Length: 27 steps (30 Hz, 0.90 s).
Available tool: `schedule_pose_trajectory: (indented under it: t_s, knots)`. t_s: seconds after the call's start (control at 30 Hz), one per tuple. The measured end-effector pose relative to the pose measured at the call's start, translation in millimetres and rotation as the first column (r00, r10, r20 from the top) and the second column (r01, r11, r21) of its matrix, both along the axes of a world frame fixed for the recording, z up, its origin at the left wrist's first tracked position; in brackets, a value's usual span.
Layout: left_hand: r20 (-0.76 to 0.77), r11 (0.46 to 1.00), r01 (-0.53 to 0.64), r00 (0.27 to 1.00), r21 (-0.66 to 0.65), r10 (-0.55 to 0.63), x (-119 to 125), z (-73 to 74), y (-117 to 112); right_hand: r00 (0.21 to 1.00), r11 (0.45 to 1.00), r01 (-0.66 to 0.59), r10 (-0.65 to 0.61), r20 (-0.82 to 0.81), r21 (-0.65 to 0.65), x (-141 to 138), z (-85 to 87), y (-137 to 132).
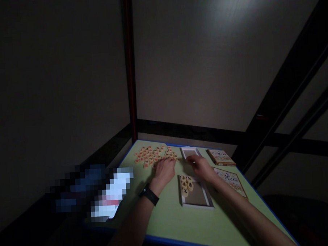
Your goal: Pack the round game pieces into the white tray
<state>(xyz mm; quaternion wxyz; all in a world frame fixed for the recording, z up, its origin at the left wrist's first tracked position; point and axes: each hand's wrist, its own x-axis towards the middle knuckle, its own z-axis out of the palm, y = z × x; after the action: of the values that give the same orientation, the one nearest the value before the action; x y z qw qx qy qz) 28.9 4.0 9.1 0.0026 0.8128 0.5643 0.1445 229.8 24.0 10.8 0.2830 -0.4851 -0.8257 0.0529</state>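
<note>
Many round wooden Chinese chess pieces (146, 154) with red or dark characters lie spread over the far left of the table. My left hand (164, 171), with a dark watch on its wrist, reaches over their near right side. Its fingers are drawn together at a Chinese chess piece (178, 159). To the right, my right hand (200, 167) hovers near a shallow white-rimmed tray (191, 149), fingers curled; what they hold, if anything, is hidden. Nearer me, a second shallow tray (199, 206) holds several dark-lettered chess pieces (186, 183) in its left part.
A printed box (221, 157) stands at the back right of the green table (168, 220), with a flat printed lid or board (231, 181) before it. At the left edge lies a bright, pixelated object (112, 194). Walls (184, 82) rise behind and to the left.
</note>
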Motion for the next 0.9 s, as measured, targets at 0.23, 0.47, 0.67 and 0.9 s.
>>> schedule_pose_trajectory:
  t_s: [0.23,0.47,0.67,0.9]
  knots:
    - [-0.032,0.996,-0.041,0.999,0.084,0.044,-7.3,-5.0,4.0,0.95,0.997,-0.023,0.043,0.31,-0.067,-36.1,6.9,41.2]
    - [-0.023,0.999,-0.04,0.999,0.028,0.041,-5.9,-3.1,3.1,0.941,0.993,-0.031,0.067,0.332,-0.113,-46.8,-7.0,47.4]
    - [-0.01,0.998,-0.053,0.999,0.033,0.053,-6.0,-4.4,5.3,0.949,0.99,-0.046,0.085,0.303,-0.133,-40.7,-8.9,49.6]
    - [-0.034,0.998,-0.049,0.998,0.042,0.051,-5.9,-3.8,6.0,0.956,0.99,-0.045,0.082,0.283,-0.136,-34.4,-2.6,47.6]
